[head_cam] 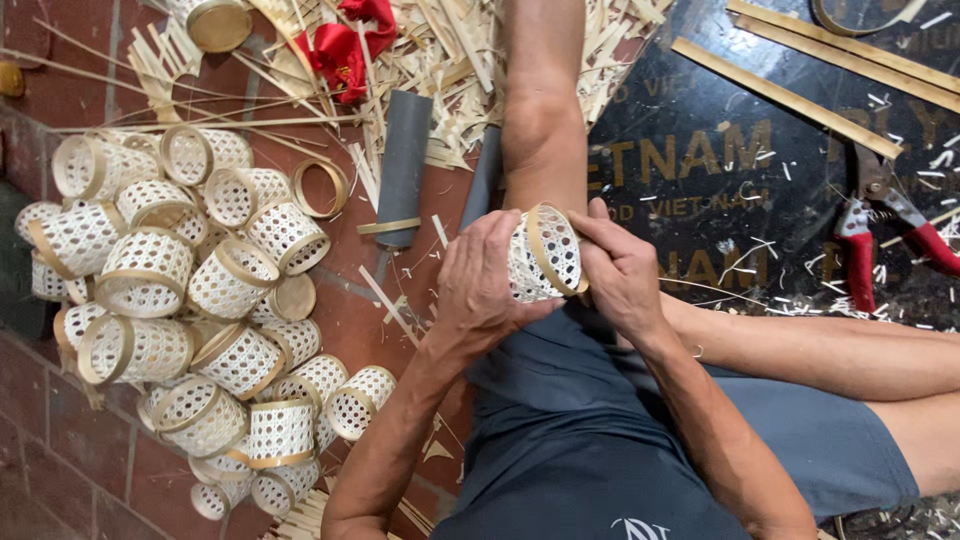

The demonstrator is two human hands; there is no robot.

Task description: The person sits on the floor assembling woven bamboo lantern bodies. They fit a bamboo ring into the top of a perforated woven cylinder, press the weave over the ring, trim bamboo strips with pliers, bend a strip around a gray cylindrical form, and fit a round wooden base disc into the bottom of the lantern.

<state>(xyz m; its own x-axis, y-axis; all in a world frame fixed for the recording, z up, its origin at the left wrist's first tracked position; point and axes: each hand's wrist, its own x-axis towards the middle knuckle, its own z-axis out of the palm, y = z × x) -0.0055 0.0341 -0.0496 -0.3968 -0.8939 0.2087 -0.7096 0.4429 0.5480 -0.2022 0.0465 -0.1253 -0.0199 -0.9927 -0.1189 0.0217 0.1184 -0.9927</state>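
Bamboo, pale, woven in open lattice: one small cylindrical basket (543, 254), held above the lap between both hands, open mouth turned to the right so the rim band faces the working fingers.

Left hand (480, 285): grip closed round the basket's body from the left, fingers wrapped over the weave, apparently steadying it against turning.

Right hand (618, 268): grip pinching the tan rim strip at the basket's mouth, thumb on top, seemingly pressing the band against the weave.

Leg, bare, stretched forward beyond the basket; grey-blue shorts below.

Grey tube (404, 168), lying on the red brick floor just left of the leg, a strip banded round its lower end.

Heap of like baskets (190, 320), many, piled to the left on the floor, lying on their sides within arm's reach.

Loose bamboo hoop (322, 187), beside the heap.

Bamboo offcuts (440, 60), scattered at top, with red cloth (345, 45) among them.

Red-handled shears (880, 235), on a dark board to the right, well apart from the hands; long bamboo strips (790, 95) above them.
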